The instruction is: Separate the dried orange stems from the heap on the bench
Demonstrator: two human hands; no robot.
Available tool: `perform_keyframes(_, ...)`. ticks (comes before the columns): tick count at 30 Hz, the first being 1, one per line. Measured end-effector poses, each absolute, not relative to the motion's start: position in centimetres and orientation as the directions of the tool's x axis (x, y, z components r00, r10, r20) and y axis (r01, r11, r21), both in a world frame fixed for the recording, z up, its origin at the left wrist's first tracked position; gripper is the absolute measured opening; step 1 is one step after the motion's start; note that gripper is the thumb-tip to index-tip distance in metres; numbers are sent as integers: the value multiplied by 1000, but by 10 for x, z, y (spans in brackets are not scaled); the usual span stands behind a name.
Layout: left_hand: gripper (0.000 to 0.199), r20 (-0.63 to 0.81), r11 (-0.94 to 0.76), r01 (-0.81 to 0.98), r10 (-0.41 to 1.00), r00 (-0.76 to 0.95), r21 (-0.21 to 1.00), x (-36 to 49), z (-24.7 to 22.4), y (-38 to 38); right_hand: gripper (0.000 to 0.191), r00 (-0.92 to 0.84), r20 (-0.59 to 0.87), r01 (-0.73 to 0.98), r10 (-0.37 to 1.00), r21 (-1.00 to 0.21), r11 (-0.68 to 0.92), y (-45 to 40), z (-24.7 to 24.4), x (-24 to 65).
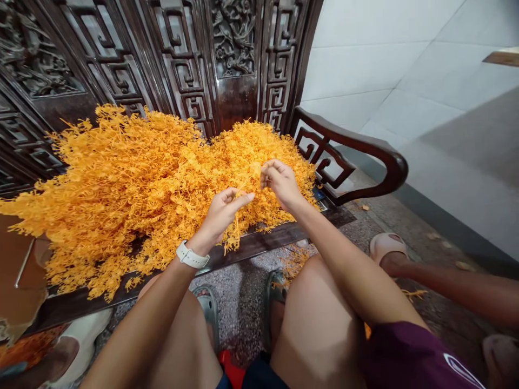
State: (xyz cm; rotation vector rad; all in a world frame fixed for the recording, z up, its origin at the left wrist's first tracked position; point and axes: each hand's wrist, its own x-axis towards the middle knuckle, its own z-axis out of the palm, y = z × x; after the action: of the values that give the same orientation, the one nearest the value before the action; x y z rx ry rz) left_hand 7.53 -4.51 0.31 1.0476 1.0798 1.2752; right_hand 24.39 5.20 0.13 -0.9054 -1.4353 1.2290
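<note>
A big heap of orange, stringy, branching pieces (162, 183) covers the seat of a dark carved bench. In front of the heap my left hand (227, 210), with a pale watch on its wrist, has its fingers closed on an orange strand (237, 224) that hangs below it. Just right of it and slightly higher, my right hand (279, 181) has its fingers curled together at the heap's right part. Orange bits show beside its fingertips, but what it pinches is too small to make out. The two hands are apart.
The bench's carved back (237, 102) rises behind the heap, and its curved armrest (365, 143) stands at the right. A torn cardboard box (24, 270) is at the left edge. Orange scraps (295, 262) lie on the floor near my feet. Other people's feet show at both sides.
</note>
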Motion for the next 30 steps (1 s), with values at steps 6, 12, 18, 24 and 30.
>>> perform_keyframes(6, 72, -116, 163, -478, 985, 127, 863, 82, 5, -43, 11, -148, 280, 31, 949, -957, 287, 69, -8, 256)
perform_keyframes(12, 46, -72, 68, -496, 997, 10, 866, 102, -5, -43, 22, -113, 397, 211, 911, -886, 413, 72, -5, 245)
perform_keyframes(18, 44, 269, -279, -154, 960, -82, 948, 91, -10, -63, 17, 287, 210, 116, 934, -976, 184, 117, -16, 290)
perform_keyframes(24, 36, 188, -196, -157, 980, -63, 968, 82, -13, -51, 39, 132, 116, 155, 984, -983, 95, 115, -23, 316)
perform_keyframes(30, 27, 152, -178, -203, 979, -139, 963, 78, -11, -42, 47, -456, 57, 120, 888, -985, 125, 65, 3, 274)
